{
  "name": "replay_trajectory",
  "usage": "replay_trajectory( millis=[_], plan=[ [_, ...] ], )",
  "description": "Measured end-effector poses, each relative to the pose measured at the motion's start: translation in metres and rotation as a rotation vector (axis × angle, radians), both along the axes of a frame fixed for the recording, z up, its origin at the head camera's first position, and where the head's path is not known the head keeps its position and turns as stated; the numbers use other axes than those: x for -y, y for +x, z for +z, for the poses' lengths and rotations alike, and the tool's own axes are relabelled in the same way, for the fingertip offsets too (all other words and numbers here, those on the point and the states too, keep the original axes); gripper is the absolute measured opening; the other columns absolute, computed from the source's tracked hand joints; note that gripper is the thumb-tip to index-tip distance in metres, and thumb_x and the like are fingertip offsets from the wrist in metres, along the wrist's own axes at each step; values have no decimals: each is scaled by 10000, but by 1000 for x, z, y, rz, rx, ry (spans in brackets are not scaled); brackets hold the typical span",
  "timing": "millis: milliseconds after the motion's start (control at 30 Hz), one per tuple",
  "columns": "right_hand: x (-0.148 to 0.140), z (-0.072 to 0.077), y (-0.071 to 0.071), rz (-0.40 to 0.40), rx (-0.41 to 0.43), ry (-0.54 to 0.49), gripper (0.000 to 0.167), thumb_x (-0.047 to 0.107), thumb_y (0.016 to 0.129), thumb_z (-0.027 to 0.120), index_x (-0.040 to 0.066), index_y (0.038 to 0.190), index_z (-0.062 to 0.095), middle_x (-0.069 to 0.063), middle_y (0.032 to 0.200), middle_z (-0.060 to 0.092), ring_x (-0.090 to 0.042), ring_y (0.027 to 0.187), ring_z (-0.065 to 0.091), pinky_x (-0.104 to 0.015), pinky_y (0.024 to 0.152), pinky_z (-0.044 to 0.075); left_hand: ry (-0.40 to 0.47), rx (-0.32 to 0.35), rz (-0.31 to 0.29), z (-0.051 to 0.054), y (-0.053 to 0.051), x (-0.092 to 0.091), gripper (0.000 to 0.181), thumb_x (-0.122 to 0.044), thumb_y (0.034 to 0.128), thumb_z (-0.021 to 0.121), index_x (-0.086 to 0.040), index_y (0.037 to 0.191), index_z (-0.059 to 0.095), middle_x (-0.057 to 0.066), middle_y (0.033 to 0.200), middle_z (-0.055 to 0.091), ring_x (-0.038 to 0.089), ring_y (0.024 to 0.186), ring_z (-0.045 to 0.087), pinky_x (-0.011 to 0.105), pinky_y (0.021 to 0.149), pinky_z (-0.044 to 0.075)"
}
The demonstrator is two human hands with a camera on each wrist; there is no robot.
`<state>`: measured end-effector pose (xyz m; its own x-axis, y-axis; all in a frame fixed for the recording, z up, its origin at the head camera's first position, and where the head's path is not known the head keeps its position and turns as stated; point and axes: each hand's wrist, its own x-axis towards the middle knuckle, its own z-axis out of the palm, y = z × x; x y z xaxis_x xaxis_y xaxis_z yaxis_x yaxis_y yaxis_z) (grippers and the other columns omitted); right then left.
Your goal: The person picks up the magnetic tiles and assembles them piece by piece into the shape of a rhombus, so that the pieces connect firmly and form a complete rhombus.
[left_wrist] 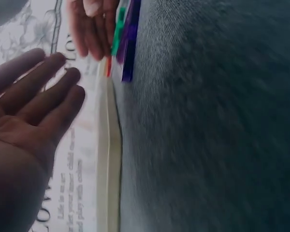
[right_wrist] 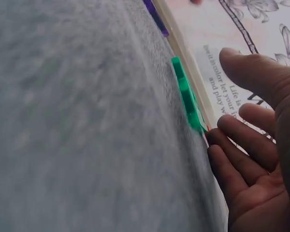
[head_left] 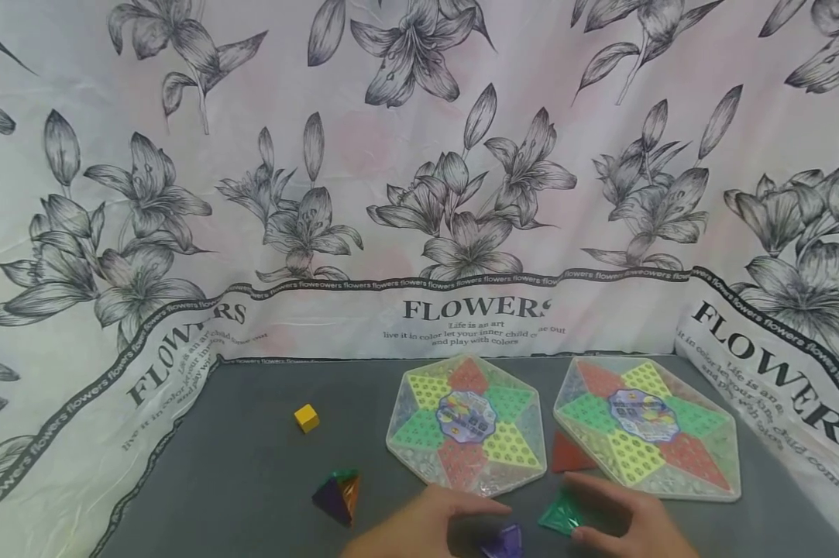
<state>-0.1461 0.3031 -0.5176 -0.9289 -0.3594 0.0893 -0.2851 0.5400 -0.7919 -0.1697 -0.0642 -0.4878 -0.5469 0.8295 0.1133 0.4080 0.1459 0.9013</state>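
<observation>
Two hexagonal game boards with star prints, the left board point(head_left: 464, 457) and the right board point(head_left: 642, 457), stand side by side on the grey surface point(head_left: 252, 465), each with a clear rim and a round central label. Whether either is a closed case with contents cannot be determined. A red piece point(head_left: 570, 453) shows at the near-left edge of the right board, partly hidden.

The left hand point(head_left: 419, 523) is open, fingers extended, holding nothing; a purple piece point(head_left: 506, 542) lies just beside it. The right hand point(head_left: 628, 515) is also open, thumb spread from the fingers, with a green piece point(head_left: 562, 513) at its fingertips; contact cannot be confirmed.

The left wrist view shows the bare left palm, which the head view does not. The right wrist view shows the green piece edge-on, revealing its thickness. Only the head view records a yellow cube point(head_left: 307, 418) and, nearer, a purple, green and orange object point(head_left: 338, 496), both well left of the hands.
</observation>
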Motion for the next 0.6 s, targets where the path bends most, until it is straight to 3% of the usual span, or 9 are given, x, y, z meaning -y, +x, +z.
replay_trajectory(
  millis=[133, 267, 300, 500, 533, 600],
  plan=[
    [2, -2, -1, -21, -82, 86, 634, 376, 926, 892, 210, 1499, 677, 21, 1414, 757, 86, 1247, 637, -186, 950, 559, -120, -151, -90, 0, -1, -18, 555, -267, 1046, 778, -137, 1558, 608, -62, 1522, 673, -21, 1359, 593, 186, 1124, 492],
    [4, -6, -4, -35, -112, 165, 678, 476, 884, 907, 271, 1490, 684, 75, 1410, 748, 77, 1237, 635, -185, 954, 543, -227, -253, -120, -7, -3, -30, 543, -306, 1055, 764, -178, 1558, 608, -98, 1536, 653, -33, 1375, 581, 164, 1117, 486],
    [4, -8, -4, -38, -120, 179, 684, 490, 874, 911, 277, 1484, 689, 79, 1406, 749, 74, 1228, 637, -189, 950, 545, -248, -270, -124, -12, -5, -32, 542, -320, 1051, 767, -186, 1554, 615, -113, 1538, 648, -30, 1382, 579, 164, 1119, 483],
    [7, -17, -6, -30, -173, 198, 679, 488, 851, 931, 275, 1457, 710, 64, 1368, 765, 70, 1154, 649, -206, 905, 567, -288, -617, -132, -68, -27, -54, 500, -350, 1012, 788, -173, 1470, 693, -58, 1505, 697, 53, 1435, 597, 132, 1160, 418],
    [7, -18, -6, -28, -181, 200, 678, 482, 851, 933, 285, 1459, 706, 74, 1369, 761, 78, 1152, 642, -203, 900, 567, -295, -648, -127, -75, -29, -57, 498, -362, 1009, 790, -176, 1462, 698, -56, 1494, 706, 48, 1426, 604, 121, 1158, 410],
    [8, -21, -5, -30, -223, 196, 679, 456, 836, 952, 293, 1450, 712, 90, 1359, 763, 85, 1153, 641, -196, 887, 566, -317, -614, -130, -76, -29, -58, 510, -380, 1012, 797, -179, 1469, 694, -71, 1483, 708, 26, 1406, 609, 123, 1154, 423]
  ],
)
